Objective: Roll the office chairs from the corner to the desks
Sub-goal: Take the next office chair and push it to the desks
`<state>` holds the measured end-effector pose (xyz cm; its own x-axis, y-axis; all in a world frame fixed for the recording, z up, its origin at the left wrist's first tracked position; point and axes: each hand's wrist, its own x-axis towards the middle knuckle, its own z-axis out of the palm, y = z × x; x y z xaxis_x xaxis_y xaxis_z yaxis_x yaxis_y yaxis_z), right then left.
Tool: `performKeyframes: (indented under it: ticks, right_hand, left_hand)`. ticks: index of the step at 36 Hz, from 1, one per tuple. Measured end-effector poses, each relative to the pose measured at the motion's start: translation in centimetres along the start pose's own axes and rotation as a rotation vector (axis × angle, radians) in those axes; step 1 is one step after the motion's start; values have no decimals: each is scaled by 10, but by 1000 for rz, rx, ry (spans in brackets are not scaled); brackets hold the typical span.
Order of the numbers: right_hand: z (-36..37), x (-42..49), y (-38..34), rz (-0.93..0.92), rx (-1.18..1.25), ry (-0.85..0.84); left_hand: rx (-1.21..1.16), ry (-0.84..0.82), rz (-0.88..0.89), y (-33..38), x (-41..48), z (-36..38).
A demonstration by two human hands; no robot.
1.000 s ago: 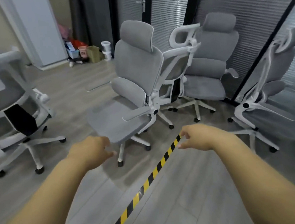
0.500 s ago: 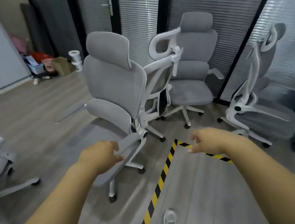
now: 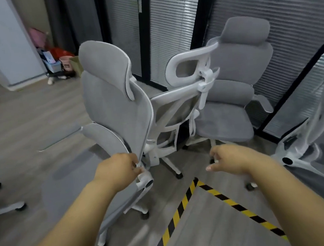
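A grey fabric office chair with a white frame stands at centre frame, backrest rising tall toward the upper middle, seat toward the left, castors on the wood floor. The left hand sits at the backrest's lower right edge, fingers curled at the frame; whether they grip it cannot be told. The right hand, right of centre, hangs loosely curled and empty, well apart from the chair, so the left is nearer. 2 more grey chairs crowd behind, and striped floor tape runs below.
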<state>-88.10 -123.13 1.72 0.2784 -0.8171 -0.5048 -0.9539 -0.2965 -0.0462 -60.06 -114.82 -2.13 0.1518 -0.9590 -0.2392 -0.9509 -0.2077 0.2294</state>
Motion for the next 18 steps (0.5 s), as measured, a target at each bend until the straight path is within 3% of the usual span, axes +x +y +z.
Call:
performKeyframes:
  ticks: [6,13,18]
  right_hand:
    - [-31,69,12,-88,-33,9]
    - [-69,132,11,-183,-55,59]
    - [-109,169,7,-293,-161,100]
  left_hand:
    - [-43,103,-52,13,60,-10]
    - [-160,292,26,45,141,-23]
    - [-195,252,-86,60,195,-24]
